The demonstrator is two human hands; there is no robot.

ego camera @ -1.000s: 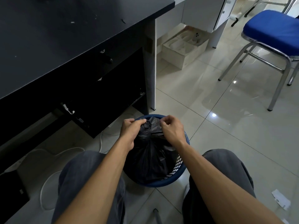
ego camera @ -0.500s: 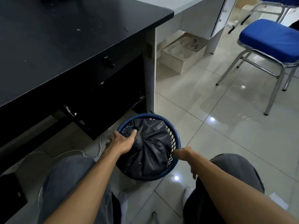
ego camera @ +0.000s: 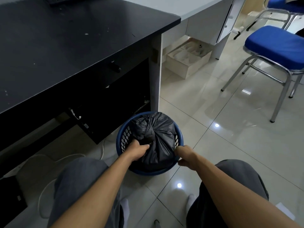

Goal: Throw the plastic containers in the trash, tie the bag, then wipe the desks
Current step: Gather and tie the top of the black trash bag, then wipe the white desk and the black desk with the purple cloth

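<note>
A round blue trash basket [ego camera: 180, 134] stands on the tiled floor by the black desk's leg. The black trash bag [ego camera: 162, 135] inside it is gathered and knotted at the top, and the plastic containers are not visible. My left hand [ego camera: 137, 151] curls over the basket's near left rim, its fingers down between the rim and the bag. On the near right side, my right hand [ego camera: 185, 156] grips the rim. A black desk [ego camera: 74, 40] is at the left, and a white desk [ego camera: 199, 7] stands behind it.
A blue padded chair [ego camera: 276, 45] with chrome legs stands at the right. An open cardboard box [ego camera: 189, 60] sits under the white desk. White cables [ego camera: 49, 159] trail across the floor at the left. My knees frame the basket in the foreground.
One second ago both hands pinched the bag's top at the knot. They let it go and dropped to the basket's sides; the right hand now holds the rim.
</note>
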